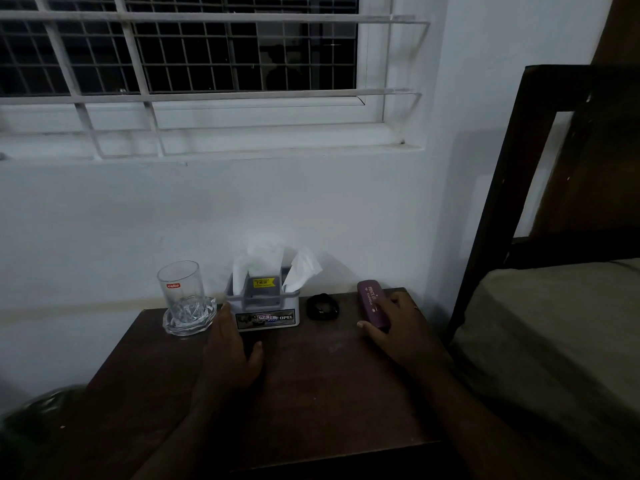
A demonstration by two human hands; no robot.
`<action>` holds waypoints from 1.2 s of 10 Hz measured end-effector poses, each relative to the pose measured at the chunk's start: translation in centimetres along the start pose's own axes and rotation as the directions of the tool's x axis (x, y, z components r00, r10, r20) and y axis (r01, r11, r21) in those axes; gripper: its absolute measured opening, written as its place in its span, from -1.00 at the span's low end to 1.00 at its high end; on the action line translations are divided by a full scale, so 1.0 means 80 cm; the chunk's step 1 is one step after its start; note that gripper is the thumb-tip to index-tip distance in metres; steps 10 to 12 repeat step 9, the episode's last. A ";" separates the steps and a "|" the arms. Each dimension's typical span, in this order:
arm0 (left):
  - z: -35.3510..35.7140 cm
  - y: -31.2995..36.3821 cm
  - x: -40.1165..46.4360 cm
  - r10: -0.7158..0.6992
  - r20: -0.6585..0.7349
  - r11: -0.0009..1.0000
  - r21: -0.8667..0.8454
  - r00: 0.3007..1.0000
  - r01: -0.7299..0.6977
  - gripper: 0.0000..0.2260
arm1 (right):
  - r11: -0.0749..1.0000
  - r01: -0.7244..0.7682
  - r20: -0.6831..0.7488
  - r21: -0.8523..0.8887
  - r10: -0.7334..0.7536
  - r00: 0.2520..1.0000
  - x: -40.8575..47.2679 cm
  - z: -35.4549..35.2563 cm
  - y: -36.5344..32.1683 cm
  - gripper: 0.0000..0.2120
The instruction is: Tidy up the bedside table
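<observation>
On the dark wooden bedside table point(311, 393) a clear drinking glass point(180, 289) stands in a glass ashtray-like dish point(188, 320) at the back left. A grey tissue holder point(265, 306) with white tissues sits at the back middle. My left hand point(232, 355) rests flat beside its left front corner, fingers apart, fingertips touching the holder's side. A small black watch-like object point(322, 307) lies to the holder's right. My right hand point(391, 327) is closed around a purple spectacle case point(372, 303) at the back right.
A white wall and a barred window rise behind the table. A dark wooden bed frame point(502, 202) and mattress point(554, 341) stand close on the right. A dark green bag-like shape point(38, 417) lies low at the left.
</observation>
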State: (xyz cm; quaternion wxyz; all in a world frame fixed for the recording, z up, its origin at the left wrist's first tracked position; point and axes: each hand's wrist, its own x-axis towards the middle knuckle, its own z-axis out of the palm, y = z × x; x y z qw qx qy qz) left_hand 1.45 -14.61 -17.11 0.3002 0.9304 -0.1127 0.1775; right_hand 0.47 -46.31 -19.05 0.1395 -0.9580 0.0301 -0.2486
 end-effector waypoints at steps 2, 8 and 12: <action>0.001 -0.001 -0.001 -0.017 -0.006 1.000 -0.009 1.000 0.017 -0.22 | 1.000 0.001 0.014 0.002 -0.001 1.000 0.000 0.000 0.000 -0.32; 0.008 -0.010 -0.003 -0.027 -0.012 0.999 0.029 1.000 0.027 -0.21 | 0.998 -0.036 -0.072 -0.059 0.032 0.997 -0.002 -0.002 -0.008 -0.15; 0.004 -0.002 -0.012 0.042 -0.085 0.991 0.133 0.995 -0.030 -0.21 | 0.992 -0.052 -0.089 -0.117 0.042 0.995 -0.010 -0.007 -0.019 -0.05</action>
